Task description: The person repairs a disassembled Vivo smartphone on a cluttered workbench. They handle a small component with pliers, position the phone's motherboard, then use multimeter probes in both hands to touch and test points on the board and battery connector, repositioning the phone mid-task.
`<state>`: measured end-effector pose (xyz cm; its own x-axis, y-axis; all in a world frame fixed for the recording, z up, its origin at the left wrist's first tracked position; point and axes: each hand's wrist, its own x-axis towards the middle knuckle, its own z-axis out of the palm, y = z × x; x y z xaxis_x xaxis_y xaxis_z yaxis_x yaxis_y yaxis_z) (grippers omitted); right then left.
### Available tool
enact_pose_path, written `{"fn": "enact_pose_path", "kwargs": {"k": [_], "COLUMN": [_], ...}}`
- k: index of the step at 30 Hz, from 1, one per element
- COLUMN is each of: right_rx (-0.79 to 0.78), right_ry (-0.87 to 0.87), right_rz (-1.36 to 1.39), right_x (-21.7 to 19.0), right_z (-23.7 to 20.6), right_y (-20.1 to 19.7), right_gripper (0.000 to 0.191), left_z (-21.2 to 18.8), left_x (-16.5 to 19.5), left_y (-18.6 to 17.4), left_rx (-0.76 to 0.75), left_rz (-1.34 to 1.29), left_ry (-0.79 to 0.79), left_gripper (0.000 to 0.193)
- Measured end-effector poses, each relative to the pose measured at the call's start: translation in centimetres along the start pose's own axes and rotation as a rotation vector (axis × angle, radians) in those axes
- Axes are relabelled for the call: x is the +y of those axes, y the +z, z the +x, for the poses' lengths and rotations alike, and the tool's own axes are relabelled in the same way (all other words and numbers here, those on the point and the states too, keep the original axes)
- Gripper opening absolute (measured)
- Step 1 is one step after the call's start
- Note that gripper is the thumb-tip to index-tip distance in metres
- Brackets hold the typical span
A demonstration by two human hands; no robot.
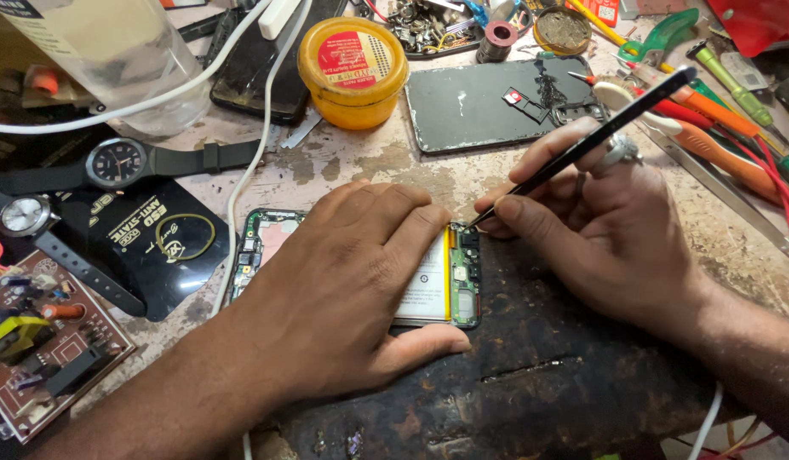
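Note:
An opened phone [450, 285] lies flat on a worn workbench, its battery and green circuit board showing. My left hand [343, 290] lies spread over the phone and presses it down, covering most of it. My right hand [594, 226] grips black tweezers [586, 145] like a pen, with the tip touching the phone's upper right corner by the board. A ring sits on one finger of that hand.
A yellow tub [352, 70] and a dark phone back panel [505, 102] lie behind. Two wristwatches [117, 162], a black pouch [160, 243] and a brown circuit board [41, 341] sit left. Screwdrivers [709, 128] lie right. A white cable [258, 145] crosses the bench.

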<state>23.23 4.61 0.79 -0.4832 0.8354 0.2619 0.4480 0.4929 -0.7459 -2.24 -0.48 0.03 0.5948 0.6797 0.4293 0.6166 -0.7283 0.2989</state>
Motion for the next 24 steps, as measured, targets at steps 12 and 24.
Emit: {"fn": "enact_pose_path", "kwargs": {"k": [12, 24], "right_rx": [0.025, 0.004], "right_ry": [0.001, 0.048], "right_rz": [0.129, 0.136], "right_x": [0.20, 0.23], "right_z": [0.00, 0.15], "right_y": [0.18, 0.19], "right_gripper": [0.025, 0.023], "left_z": [-0.30, -0.26], "left_x": [-0.07, 0.03], "left_y": [-0.02, 0.05], "left_rx": [0.030, 0.016], "left_rz": [-0.021, -0.021], "left_ry": [0.026, 0.016], "left_gripper": [0.086, 0.087]}}
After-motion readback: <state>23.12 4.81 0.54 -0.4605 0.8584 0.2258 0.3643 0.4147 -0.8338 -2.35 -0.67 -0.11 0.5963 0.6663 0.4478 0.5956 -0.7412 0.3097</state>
